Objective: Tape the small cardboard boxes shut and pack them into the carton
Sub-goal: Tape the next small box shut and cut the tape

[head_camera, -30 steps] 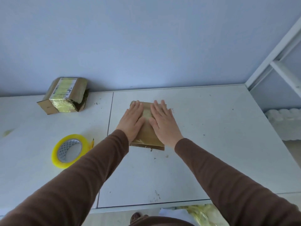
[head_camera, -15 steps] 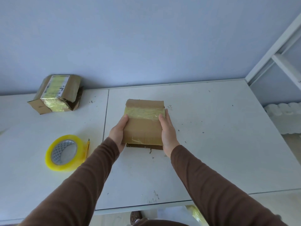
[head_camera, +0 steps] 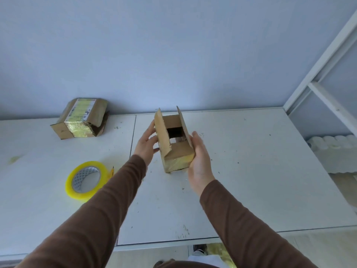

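Plain room, maybe a home or small packing spot: scuffed white table [head_camera: 241, 171] against bare blue wall [head_camera: 173, 55], tape roll [head_camera: 86, 180], white shelf frame [head_camera: 326, 78] at right edge.

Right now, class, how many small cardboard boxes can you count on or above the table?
2. One box, flaps open, is held between the left hand and right hand. A taped box lies at the table's far left. Others may be out of view.

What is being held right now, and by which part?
The small cardboard box: right hand grips its right side wall near the taped end; left hand touches its left flap. Its top flaps stand open.
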The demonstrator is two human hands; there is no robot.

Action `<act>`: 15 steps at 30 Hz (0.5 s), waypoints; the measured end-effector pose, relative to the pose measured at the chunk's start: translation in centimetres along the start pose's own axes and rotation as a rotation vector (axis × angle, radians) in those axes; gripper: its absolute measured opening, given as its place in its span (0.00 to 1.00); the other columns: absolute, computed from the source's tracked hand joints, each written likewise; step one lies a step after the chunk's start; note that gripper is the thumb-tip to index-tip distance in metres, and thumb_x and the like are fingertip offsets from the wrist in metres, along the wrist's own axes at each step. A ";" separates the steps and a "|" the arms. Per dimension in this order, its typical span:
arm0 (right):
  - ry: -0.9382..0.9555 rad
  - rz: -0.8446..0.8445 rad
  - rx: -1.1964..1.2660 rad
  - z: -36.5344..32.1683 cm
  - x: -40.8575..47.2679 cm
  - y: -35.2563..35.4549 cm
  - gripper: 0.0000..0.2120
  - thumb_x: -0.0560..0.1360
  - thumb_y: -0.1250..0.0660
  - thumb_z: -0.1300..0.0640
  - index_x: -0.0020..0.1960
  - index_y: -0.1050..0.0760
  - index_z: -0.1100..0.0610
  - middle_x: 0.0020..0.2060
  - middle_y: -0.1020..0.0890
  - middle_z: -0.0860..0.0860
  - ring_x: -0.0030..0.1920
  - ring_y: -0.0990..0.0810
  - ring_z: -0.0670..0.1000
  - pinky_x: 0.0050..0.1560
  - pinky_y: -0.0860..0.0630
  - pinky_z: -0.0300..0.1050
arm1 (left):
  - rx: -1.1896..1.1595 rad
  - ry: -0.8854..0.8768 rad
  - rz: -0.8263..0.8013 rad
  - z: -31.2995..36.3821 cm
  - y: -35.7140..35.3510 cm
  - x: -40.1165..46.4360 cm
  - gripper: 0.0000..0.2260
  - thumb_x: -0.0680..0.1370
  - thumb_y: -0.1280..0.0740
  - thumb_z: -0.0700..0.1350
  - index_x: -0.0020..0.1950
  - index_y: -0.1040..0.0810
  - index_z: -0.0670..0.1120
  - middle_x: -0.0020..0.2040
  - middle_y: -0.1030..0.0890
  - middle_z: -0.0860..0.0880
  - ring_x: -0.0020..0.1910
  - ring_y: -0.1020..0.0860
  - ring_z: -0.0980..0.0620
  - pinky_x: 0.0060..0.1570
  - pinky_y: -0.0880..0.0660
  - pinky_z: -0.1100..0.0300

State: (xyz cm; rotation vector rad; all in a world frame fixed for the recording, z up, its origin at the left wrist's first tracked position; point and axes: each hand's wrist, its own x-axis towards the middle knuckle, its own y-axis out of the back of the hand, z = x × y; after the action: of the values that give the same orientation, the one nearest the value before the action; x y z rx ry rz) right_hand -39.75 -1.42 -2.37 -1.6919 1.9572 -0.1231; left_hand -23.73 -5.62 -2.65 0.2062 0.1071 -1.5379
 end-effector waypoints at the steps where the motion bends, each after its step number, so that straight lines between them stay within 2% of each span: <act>1: -0.005 -0.031 -0.025 0.5 -0.3 -0.1 0.24 0.81 0.37 0.39 0.71 0.26 0.51 0.61 0.17 0.54 0.61 0.18 0.55 0.66 0.24 0.58 | -0.088 0.051 -0.029 -0.1 -0.8 -0.8 0.18 0.85 0.41 0.54 0.75 0.30 0.63 0.68 0.22 0.57 0.64 0.23 0.55 0.64 0.25 0.53; 3: -0.027 -0.029 -0.021 1.3 -0.5 -0.1 0.20 0.82 0.36 0.46 0.73 0.27 0.47 0.63 0.17 0.50 0.62 0.18 0.52 0.60 0.20 0.51 | -0.230 0.141 -0.079 -0.8 -1.9 -1.8 0.23 0.80 0.42 0.67 0.74 0.28 0.63 0.69 0.22 0.56 0.68 0.24 0.55 0.71 0.29 0.48; 5: -0.061 -0.023 -0.039 1.7 -0.6 0.2 0.23 0.82 0.35 0.52 0.76 0.32 0.44 0.64 0.18 0.47 0.60 0.17 0.49 0.55 0.19 0.47 | -0.261 0.206 -0.140 -1.7 -2.2 -2.2 0.32 0.76 0.40 0.73 0.76 0.30 0.60 0.69 0.21 0.53 0.67 0.22 0.51 0.70 0.29 0.46; 7: -0.090 -0.030 -0.118 1.9 -0.5 0.7 0.26 0.83 0.36 0.55 0.79 0.36 0.43 0.65 0.19 0.44 0.59 0.16 0.47 0.52 0.19 0.43 | -0.208 0.222 -0.147 -2.2 -2.3 -2.4 0.35 0.75 0.34 0.69 0.80 0.39 0.61 0.69 0.21 0.52 0.64 0.20 0.50 0.68 0.26 0.45; 9: -0.101 -0.054 -0.242 1.8 0.1 0.8 0.27 0.83 0.39 0.57 0.79 0.38 0.41 0.65 0.20 0.42 0.57 0.16 0.45 0.49 0.18 0.41 | -0.129 0.194 -0.121 -2.5 -2.2 -2.1 0.35 0.78 0.33 0.61 0.81 0.45 0.63 0.70 0.23 0.52 0.63 0.20 0.51 0.67 0.24 0.47; 12: -0.115 -0.079 -0.446 0.7 1.2 -0.1 0.29 0.83 0.44 0.54 0.82 0.47 0.39 0.71 0.26 0.44 0.62 0.21 0.48 0.57 0.21 0.46 | -0.015 0.169 -0.105 -2.2 -2.0 -1.5 0.34 0.83 0.35 0.54 0.83 0.51 0.60 0.71 0.25 0.51 0.63 0.21 0.51 0.66 0.24 0.50; 15: -0.083 -0.073 -0.586 0.1 1.8 -0.9 0.30 0.85 0.45 0.48 0.83 0.53 0.43 0.74 0.32 0.47 0.65 0.27 0.50 0.61 0.29 0.43 | 0.079 0.150 -0.072 -2.1 -2.0 -1.2 0.33 0.84 0.36 0.50 0.83 0.52 0.57 0.68 0.24 0.49 0.59 0.20 0.51 0.57 0.21 0.55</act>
State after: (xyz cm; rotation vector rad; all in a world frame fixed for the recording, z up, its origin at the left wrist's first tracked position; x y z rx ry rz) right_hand -39.00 -3.25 -2.66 -2.0827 1.9859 0.5366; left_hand -25.67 -4.09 -4.60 0.3840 0.1743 -1.5988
